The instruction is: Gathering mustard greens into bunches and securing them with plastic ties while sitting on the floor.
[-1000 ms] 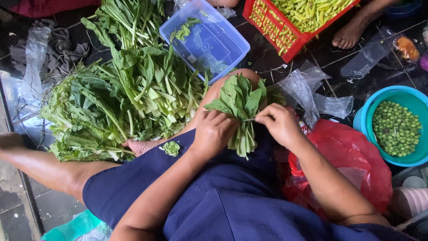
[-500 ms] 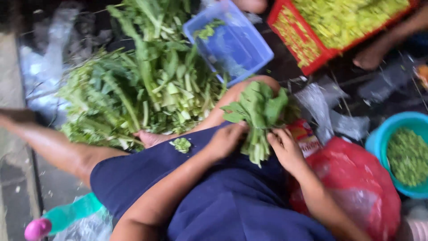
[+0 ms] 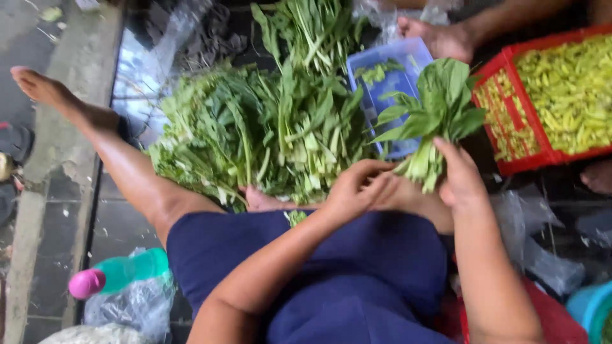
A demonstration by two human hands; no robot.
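Note:
My right hand (image 3: 460,179) holds a small bunch of leafy greens (image 3: 433,114) by its stems, leaves pointing up over my knee. My left hand (image 3: 356,190) rests just left of the stems with fingers curled, nothing clearly in it. A big heap of loose leafy greens (image 3: 268,137) lies on the ground in front of my lap. I sit in dark blue clothing with my left leg (image 3: 108,143) stretched out to the left.
A blue plastic tub (image 3: 392,86) with a few leaves stands behind the bunch. At the right is a red crate (image 3: 510,143) of yellow-green pods. Another person's foot (image 3: 440,38) shows at the top. A green bottle with a pink cap (image 3: 118,274) lies lower left; a red bag (image 3: 561,315) lower right.
The bunch has been lifted up and to the right in my right hand. My left hand has come off the stems. The camera swung right and tilted.

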